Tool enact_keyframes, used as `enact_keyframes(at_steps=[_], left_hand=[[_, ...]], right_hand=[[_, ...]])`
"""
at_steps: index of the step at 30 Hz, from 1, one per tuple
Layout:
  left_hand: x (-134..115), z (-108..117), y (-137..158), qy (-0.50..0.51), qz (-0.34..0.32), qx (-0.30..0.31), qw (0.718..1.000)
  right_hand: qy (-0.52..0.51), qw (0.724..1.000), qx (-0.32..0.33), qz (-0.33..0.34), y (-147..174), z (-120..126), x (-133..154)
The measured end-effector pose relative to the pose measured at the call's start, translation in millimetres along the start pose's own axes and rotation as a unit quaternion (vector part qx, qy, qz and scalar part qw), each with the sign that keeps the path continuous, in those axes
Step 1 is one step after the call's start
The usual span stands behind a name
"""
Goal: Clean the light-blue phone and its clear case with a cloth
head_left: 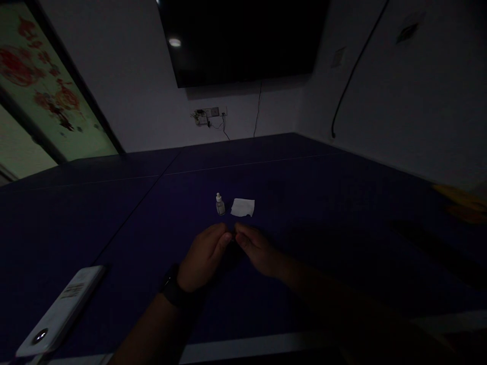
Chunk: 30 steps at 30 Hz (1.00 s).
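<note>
My left hand (203,254), with a dark watch (172,285) on its wrist, is closed, thumb pressed to the fingers. Facing it, my right hand (261,251) is closed in the same way. The fingertips of both nearly meet over the dark blue table. Between them is a small dark thing, too dim to name. Just beyond the hands stands a small dropper bottle (220,206) with a white top, upright. To its right a white piece of paper or cloth (242,207) lies flat.
A white box-like device (61,312) with a round lens-like spot lies at the left front of the table (152,223). A yellow thing (462,197) is at the far right. On the back wall are a dark screen (247,40) and sockets with cables (211,114).
</note>
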State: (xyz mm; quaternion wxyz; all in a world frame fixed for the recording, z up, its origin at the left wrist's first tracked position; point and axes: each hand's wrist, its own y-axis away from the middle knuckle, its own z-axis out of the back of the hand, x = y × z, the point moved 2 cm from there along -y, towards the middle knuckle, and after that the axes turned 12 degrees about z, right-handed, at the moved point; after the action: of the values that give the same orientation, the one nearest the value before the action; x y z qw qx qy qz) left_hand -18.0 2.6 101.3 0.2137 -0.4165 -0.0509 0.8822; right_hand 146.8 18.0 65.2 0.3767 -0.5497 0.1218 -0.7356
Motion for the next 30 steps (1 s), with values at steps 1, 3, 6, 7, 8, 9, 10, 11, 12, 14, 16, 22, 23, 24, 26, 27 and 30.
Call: enact_keyframes(at_steps=[1, 3, 6, 7, 8, 9, 10, 11, 12, 14, 16, 22, 23, 24, 26, 27, 30], left_hand=[[-0.2, 1.0, -0.4, 0.005, 0.004, 0.003, 1.000], [0.2, 2.6, -1.1, 0.015, 0.012, 0.008, 1.000], [2.2, 3.5, -1.9, 0.033, 0.018, 0.019, 0.999], [2.9, 3.6, -2.1, 0.040, 0.019, 0.023, 0.999], [3.4, 3.5, -2.4, 0.046, 0.019, 0.025, 0.998], [3.8, 3.5, -2.8, 0.054, 0.021, 0.026, 0.998], [4.0, 3.4, -3.2, 0.062, 0.024, 0.025, 0.997], [4.2, 3.2, -3.6, 0.073, 0.031, 0.022, 0.997], [4.5, 2.9, -4.1, 0.090, 0.040, 0.017, 0.995], [6.1, 1.8, -5.4, 0.142, 0.065, -0.008, 0.988], [9.5, -1.0, -7.0, 0.205, 0.085, -0.041, 0.974], [18.9, -31.2, -12.8, 0.351, 0.097, 0.018, 0.931], [19.8, -36.0, -13.1, 0.365, 0.100, 0.007, 0.926], [20.7, -40.2, -13.1, 0.375, 0.107, -0.009, 0.921], [22.0, -45.8, -12.2, 0.384, 0.124, -0.045, 0.914], [22.3, -47.2, -11.5, 0.381, 0.131, -0.063, 0.913], [21.4, -47.2, -8.1, 0.343, 0.142, -0.121, 0.921]], right_hand=[[-0.001, 1.000, -0.002, 0.000, -0.4, -0.4, 0.4], [-0.004, 1.000, -0.004, -0.003, -1.2, -1.0, 0.3], [-0.009, 1.000, -0.007, -0.012, -1.9, -1.9, -1.3], [-0.010, 1.000, -0.009, -0.015, -2.0, -2.3, -1.9], [-0.011, 1.000, -0.012, -0.017, -2.0, -2.6, -2.5], [-0.012, 1.000, -0.014, -0.021, -1.8, -2.9, -3.0], [-0.012, 0.999, -0.019, -0.024, -1.5, -3.1, -3.7], [-0.012, 0.999, -0.026, -0.028, -1.0, -3.2, -4.5], [-0.011, 0.999, -0.036, -0.032, -0.4, -3.1, -5.8], [-0.009, 0.997, -0.064, -0.042, 1.3, -2.2, -10.3], [-0.007, 0.993, -0.105, -0.054, 3.0, -0.2, -18.3], [-0.003, 0.969, -0.230, -0.092, 5.1, 6.3, -47.5], [-0.005, 0.967, -0.236, -0.093, 4.9, 6.0, -49.4], [-0.008, 0.967, -0.239, -0.090, 4.7, 5.4, -50.0], [-0.015, 0.968, -0.237, -0.079, 4.1, 3.8, -47.3], [-0.017, 0.970, -0.234, -0.072, 3.7, 3.2, -44.3], [-0.019, 0.974, -0.220, -0.044, 1.5, 3.6, -31.2]])
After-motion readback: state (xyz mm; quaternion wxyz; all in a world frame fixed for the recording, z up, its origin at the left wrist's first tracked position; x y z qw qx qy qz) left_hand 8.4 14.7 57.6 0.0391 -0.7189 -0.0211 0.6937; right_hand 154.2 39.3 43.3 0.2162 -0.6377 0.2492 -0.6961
